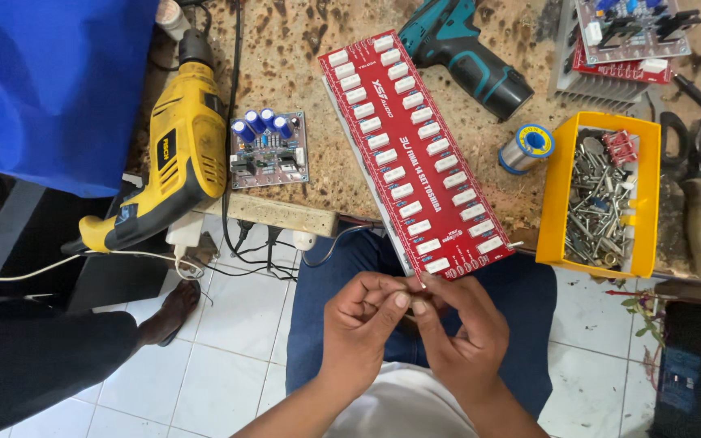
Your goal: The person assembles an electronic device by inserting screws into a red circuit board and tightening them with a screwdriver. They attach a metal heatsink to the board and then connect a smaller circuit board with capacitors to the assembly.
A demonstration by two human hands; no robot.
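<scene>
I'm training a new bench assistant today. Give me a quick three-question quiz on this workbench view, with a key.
1. True or false: the yellow drill lies left of the long red circuit board.
2. What fills the yellow bin?
A. screws and metal hardware
B. batteries
C. tape
3. Where are the left hand and right hand?

Key:
1. True
2. A
3. Together over the lap, fingers pinching something too small to identify.

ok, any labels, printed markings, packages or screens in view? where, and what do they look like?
Long red circuit board: bench centre, diagonal, white lettering down its middle.
Yellow drill: bench left, black label plate on its side.
Solder spool: left of the yellow bin, blue round label.
No packages or screens.
</scene>
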